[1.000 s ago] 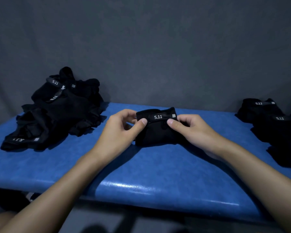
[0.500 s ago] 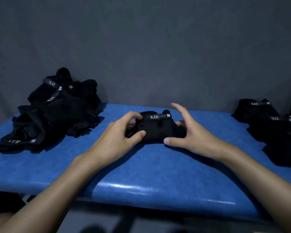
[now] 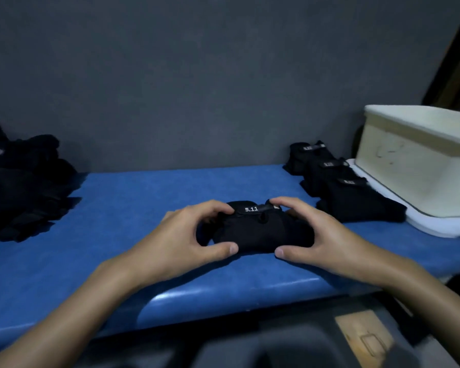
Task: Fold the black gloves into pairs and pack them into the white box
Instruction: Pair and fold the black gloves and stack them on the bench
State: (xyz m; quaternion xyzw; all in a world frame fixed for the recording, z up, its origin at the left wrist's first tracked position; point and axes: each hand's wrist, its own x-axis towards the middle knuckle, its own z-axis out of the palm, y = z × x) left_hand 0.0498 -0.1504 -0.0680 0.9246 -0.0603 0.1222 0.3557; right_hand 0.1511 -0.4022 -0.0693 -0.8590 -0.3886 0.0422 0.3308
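Observation:
A folded pair of black gloves [image 3: 258, 231] with a "5.11" strap lies on the blue padded table [image 3: 133, 208] in the middle. My left hand [image 3: 186, 237] grips its left side, thumb at the near edge. My right hand [image 3: 316, 235] grips its right side the same way. A loose heap of black gloves [image 3: 24, 187] sits at the far left. Three folded pairs [image 3: 337, 181] lie in a row at the right, beside the white box [image 3: 409, 166].
The white box stands on its white lid [image 3: 436, 224] at the right end of the table. A grey wall runs behind the table. A cardboard piece [image 3: 367, 338] lies on the dark floor below the table's front edge.
The view has swung right, bringing the white box into sight. Both hands now clasp the folded pair from the sides; the right hand's fingers, spread before, have closed onto it.

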